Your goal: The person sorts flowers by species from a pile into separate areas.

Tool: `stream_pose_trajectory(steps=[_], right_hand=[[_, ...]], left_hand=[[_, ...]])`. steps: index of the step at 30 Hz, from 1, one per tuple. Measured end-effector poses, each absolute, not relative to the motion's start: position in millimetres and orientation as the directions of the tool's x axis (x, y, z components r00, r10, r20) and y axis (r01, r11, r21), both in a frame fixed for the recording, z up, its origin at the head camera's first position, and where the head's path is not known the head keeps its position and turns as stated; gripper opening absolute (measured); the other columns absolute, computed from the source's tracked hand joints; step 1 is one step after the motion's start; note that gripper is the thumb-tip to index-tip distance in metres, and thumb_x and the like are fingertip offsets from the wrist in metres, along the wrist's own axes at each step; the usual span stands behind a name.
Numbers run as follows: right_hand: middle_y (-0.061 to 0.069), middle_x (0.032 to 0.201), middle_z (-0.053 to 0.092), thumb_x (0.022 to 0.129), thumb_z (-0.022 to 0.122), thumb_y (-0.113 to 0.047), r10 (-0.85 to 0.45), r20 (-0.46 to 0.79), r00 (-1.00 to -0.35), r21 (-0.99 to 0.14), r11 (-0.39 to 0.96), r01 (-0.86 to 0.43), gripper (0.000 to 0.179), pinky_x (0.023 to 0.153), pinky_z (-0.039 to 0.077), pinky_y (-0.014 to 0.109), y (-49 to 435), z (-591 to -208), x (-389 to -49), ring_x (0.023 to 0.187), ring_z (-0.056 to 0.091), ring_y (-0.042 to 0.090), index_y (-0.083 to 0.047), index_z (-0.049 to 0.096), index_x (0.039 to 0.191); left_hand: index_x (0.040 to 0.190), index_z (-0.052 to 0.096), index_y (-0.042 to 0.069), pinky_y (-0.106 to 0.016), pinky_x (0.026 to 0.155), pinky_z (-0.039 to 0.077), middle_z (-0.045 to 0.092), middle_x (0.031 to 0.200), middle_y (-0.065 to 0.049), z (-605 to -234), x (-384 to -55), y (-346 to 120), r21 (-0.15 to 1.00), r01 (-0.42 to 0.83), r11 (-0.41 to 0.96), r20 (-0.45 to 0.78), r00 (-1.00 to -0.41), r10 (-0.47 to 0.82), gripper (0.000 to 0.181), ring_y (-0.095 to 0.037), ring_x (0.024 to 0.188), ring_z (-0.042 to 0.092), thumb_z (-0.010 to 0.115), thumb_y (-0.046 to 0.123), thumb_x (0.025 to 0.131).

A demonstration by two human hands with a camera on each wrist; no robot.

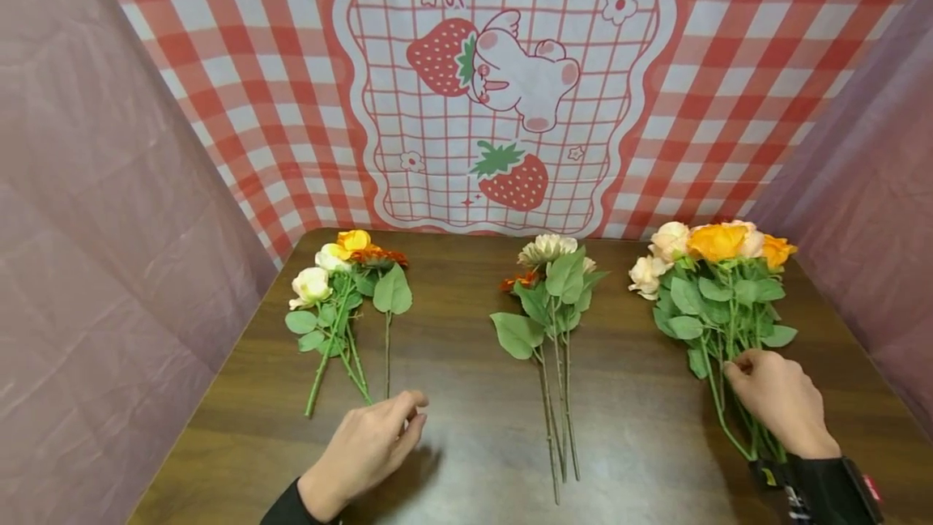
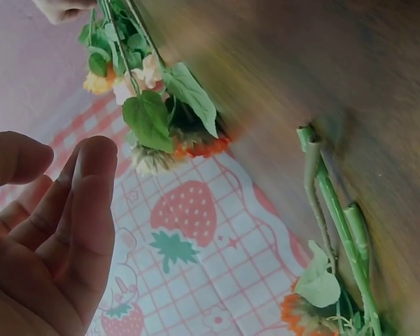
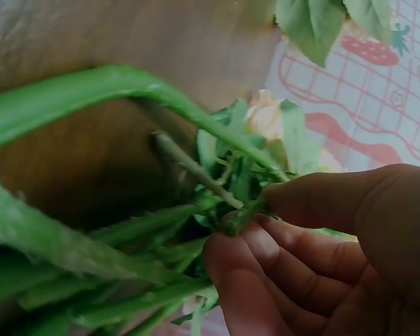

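My right hand (image 1: 780,399) is over the stems of the right bunch of artificial flowers (image 1: 717,243), which has orange and pale peach blooms. In the right wrist view its thumb and fingers pinch a short green stem (image 3: 241,217), with thicker stems running close by. My left hand (image 1: 368,448) hovers near the stem ends of the left bunch (image 1: 312,285), fingers loosely bent and nothing between them. That bunch has cream, yellow and rust-orange blooms. Between the hands lies a middle bunch (image 1: 547,249) with beige and rust-orange blooms and thin brown stems.
The flowers lie on a brown wooden table (image 1: 466,436). Behind its far edge hangs a red-and-white checked cloth (image 1: 277,87) with strawberry prints. Pinkish curtains (image 1: 109,209) stand on both sides.
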State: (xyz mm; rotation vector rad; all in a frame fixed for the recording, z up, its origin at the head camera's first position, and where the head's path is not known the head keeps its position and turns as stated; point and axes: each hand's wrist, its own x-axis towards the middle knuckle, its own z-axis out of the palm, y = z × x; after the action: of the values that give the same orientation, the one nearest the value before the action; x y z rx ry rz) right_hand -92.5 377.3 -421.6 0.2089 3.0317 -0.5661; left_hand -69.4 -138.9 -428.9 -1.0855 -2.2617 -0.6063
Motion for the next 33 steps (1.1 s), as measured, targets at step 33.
stream_pose_trajectory(steps=[33], right_hand=[[-0.002, 0.052, 0.030, 0.093, 0.043, -0.033, 0.147, -0.092, -0.985, -0.290, 0.942, 0.168, 0.041, 0.040, 0.023, 0.032, 365, -436, -94, 0.044, 0.035, 0.018, -0.016, 0.042, 0.055]], left_hand=[[0.092, 0.058, 0.015, -0.015, 0.036, 0.037, 0.064, 0.067, 0.009, -433, -68, -144, 0.188, 0.737, 0.649, 0.587, -0.615, 0.527, 0.012, 0.002, 0.048, 0.044, 0.057, 0.014, 0.081]])
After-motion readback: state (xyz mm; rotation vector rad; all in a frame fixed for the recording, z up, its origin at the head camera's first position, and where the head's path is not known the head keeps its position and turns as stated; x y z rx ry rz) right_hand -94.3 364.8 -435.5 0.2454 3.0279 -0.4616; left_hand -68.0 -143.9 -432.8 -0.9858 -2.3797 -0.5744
